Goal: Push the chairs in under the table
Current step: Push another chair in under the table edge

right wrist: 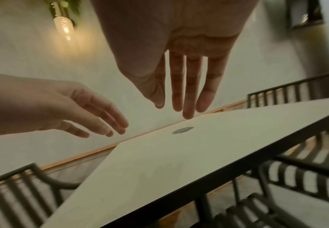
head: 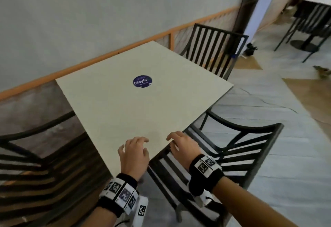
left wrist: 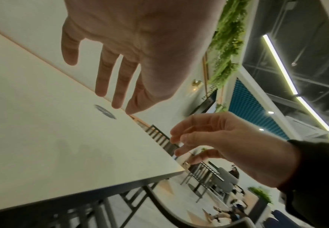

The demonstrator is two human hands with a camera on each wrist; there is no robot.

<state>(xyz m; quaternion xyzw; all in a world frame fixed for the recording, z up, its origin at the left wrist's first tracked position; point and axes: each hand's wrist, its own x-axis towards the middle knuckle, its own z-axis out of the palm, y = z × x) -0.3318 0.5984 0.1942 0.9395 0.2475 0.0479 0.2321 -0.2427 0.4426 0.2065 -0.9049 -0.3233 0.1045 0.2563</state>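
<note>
A square cream table (head: 125, 112) with a round blue sticker (head: 142, 81) stands against the wall. Three black slatted chairs surround it. One is at the far side (head: 220, 30), one at the near right (head: 267, 152) with its seat partly under the top, and one at the left (head: 19, 161). My left hand (head: 134, 155) hovers over the table's near corner, fingers spread and empty. My right hand (head: 182, 147) hovers at the table's right edge above the near-right chair's seat, fingers relaxed and holding nothing. Both wrist views show the palms (left wrist: 140, 46) (right wrist: 179, 61) above the tabletop.
An orange wooden rail (head: 89, 61) runs along the wall behind the table. A dark pillar (head: 249, 8) stands past the far chair, with a dark object (head: 250, 48) on the floor beside it. Another table with chairs (head: 311, 20) stands at the back right. Open floor lies to the right.
</note>
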